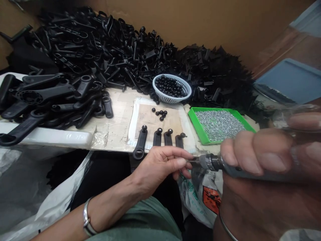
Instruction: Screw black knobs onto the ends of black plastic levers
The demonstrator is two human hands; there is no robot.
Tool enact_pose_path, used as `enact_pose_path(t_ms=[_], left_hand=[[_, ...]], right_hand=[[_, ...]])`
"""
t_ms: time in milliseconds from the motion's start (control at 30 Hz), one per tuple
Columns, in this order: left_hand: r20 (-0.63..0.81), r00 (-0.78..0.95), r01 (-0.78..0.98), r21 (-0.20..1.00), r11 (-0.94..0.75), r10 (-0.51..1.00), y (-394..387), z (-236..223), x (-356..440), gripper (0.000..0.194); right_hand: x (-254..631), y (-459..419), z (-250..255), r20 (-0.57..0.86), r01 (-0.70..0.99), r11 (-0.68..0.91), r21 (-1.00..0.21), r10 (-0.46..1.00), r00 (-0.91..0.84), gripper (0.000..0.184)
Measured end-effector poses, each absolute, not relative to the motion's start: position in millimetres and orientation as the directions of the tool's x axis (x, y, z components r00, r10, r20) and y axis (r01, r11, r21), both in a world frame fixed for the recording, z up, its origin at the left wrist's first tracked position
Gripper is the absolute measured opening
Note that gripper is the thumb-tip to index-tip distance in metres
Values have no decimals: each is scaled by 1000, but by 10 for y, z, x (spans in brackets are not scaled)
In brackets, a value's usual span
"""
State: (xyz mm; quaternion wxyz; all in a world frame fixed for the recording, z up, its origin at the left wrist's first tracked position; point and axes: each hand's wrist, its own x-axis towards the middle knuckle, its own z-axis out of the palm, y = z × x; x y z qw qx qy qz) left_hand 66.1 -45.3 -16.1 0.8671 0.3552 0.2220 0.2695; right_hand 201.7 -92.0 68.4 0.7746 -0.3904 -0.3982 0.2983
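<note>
My right hand (265,154), large and close to the camera, is wrapped around a grey power screwdriver (213,162) pointing left. With thumb and fingers pinched, my left hand (163,162) closes on the end of the screwdriver bit (194,160); whether a small screw sits there is hidden. Just beyond my left hand, several black plastic handles lie in a row at the table's front edge, among them a longer one (142,140) with a ring end. Small round balls top them, and the rightmost handle (180,140) has a screw-like piece sticking out sideways.
Loose black balls (162,113) lie on a board behind the row. More fill a pale blue basket (187,97). A green tray (200,130) holds many small screws. Black plastic parts (100,50) are heaped behind and at left. A plastic bag (195,204) hangs below the edge.
</note>
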Motion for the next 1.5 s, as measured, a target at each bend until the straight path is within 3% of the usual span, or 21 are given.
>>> enact_pose_path(t_ms=[233, 1033, 1100, 1200, 1267, 1333, 1500], left_hand=[[-171, 760, -239, 824, 513, 627, -425, -130, 610, 16], [-131, 752, -173, 907, 385, 646, -447, -89, 596, 34], [-65, 727, -128, 965, 229, 684, -467, -96, 559, 32], [182, 682, 12, 966, -260, 709, -485, -114, 510, 24], [325, 696, 118, 828, -549, 640, -483, -137, 509, 23], [383, 744, 194, 660, -726, 547, -472, -166, 542, 23], [362, 859, 238, 346, -908, 363, -441, -245, 688, 29]], right_hand=[[2029, -907, 702, 380, -198, 503, -841, 810, 447, 17], [2083, -884, 644, 371, -195, 528, -827, 771, 518, 19], [2137, -877, 659, 382, -196, 550, -812, 755, 533, 17], [2234, -835, 708, 412, -118, 573, -811, 703, 580, 20], [2287, -773, 731, 445, -67, 593, -802, 669, 595, 22], [2312, -688, 724, 473, -39, 616, -786, 641, 604, 18], [2247, -463, 623, 484, 52, 601, -797, 587, 649, 15]])
